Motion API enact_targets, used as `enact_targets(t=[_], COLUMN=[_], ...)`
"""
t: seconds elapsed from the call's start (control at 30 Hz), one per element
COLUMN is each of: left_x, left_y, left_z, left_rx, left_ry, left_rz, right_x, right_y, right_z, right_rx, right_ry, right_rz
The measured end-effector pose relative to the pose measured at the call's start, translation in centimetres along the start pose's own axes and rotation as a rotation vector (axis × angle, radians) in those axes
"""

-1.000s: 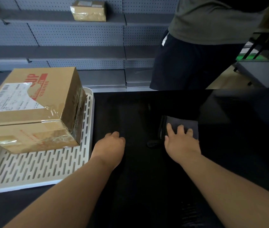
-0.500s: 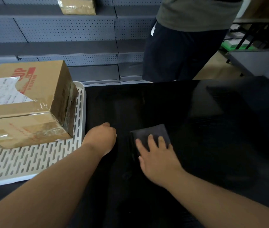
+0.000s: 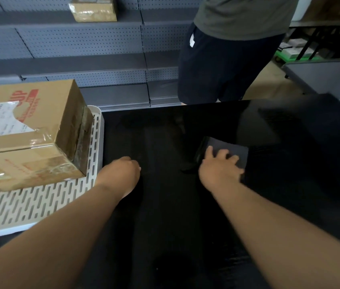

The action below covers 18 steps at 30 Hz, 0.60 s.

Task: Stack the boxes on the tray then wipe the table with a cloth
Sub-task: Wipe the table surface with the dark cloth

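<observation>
Two cardboard boxes sit stacked on the white slotted tray (image 3: pixel 40 207) at the left: a taped upper box (image 3: pixel 29 113) with a shipping label rests on a lower box (image 3: pixel 25 167). My right hand (image 3: pixel 219 170) presses flat, fingers spread, on a dark grey folded cloth (image 3: pixel 229 149) lying on the black table (image 3: pixel 165 215), right of centre. My left hand (image 3: pixel 121 174) rests on the table beside the tray's right rim, fingers curled under, holding nothing.
A person (image 3: pixel 233 49) in a grey shirt and dark shorts stands at the table's far edge. Grey pegboard shelving (image 3: pixel 81 44) lines the back, with a small cardboard parcel (image 3: pixel 94 8) on an upper shelf. A grey table (image 3: pixel 321 74) stands at the far right.
My right hand has slid the cloth away from me and to the right across the table, after sweeping it left half a second ago. My left hand stays by the tray.
</observation>
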<state>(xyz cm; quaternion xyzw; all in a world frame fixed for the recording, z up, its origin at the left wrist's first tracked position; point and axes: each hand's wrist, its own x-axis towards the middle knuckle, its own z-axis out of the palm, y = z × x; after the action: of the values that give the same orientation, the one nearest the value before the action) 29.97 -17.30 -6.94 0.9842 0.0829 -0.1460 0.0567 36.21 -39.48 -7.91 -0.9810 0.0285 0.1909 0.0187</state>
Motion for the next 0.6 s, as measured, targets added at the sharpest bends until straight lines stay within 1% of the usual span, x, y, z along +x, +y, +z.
enact_targets(t=[0.03,0.13,0.2,0.27,0.3,0.33,0.37,0.43,0.5,0.53,0.57,0.6], left_x=[0.1,0.0,-0.1,-0.1,-0.1,-0.2,-0.1,0.1,0.3,0.4,0.6,0.7], left_y=[-0.2,-0.3,-0.2,-0.1,0.1,0.4,0.6,1.4,2.3,2.7,3.2,3.7], left_z=[0.1,0.3,0.1,-0.2,-0.4,-0.6,-0.6,-0.6,-0.5,-0.5,-0.4,-0.3], left_rx=[-0.014,-0.043,-0.029,-0.033,-0.033,-0.029,-0.016,-0.012,-0.011,-0.009,-0.004,0.0], left_ry=[0.032,0.144,0.173,0.17,0.161,0.151,0.144,0.153,0.154,0.155,0.163,0.171], left_rz=[-0.017,-0.052,-0.069,-0.094,-0.096,-0.098,-0.094,-0.093,-0.097,-0.096,-0.092,-0.095], right_x=[-0.4,-2.4,-2.8,-0.8,0.8,2.7,4.6,7.5,9.0,9.2,9.3,9.2], right_y=[-2.4,-8.1,-8.7,-6.5,-4.9,-3.1,-1.3,1.0,0.4,-0.8,-2.1,-3.4], right_z=[0.5,1.7,2.0,1.7,1.2,0.6,-0.4,-2.4,-3.4,-3.5,-3.4,-3.1], right_rx=[-0.018,-0.064,-0.106,-0.083,-0.067,-0.043,-0.013,0.04,0.043,0.035,0.031,0.02], right_ry=[-0.003,-0.031,-0.01,0.074,0.117,0.147,0.147,0.066,-0.004,-0.02,-0.032,-0.028], right_rz=[-0.028,-0.252,-0.431,-0.552,-0.543,-0.481,-0.373,-0.133,0.01,0.042,0.034,-0.028])
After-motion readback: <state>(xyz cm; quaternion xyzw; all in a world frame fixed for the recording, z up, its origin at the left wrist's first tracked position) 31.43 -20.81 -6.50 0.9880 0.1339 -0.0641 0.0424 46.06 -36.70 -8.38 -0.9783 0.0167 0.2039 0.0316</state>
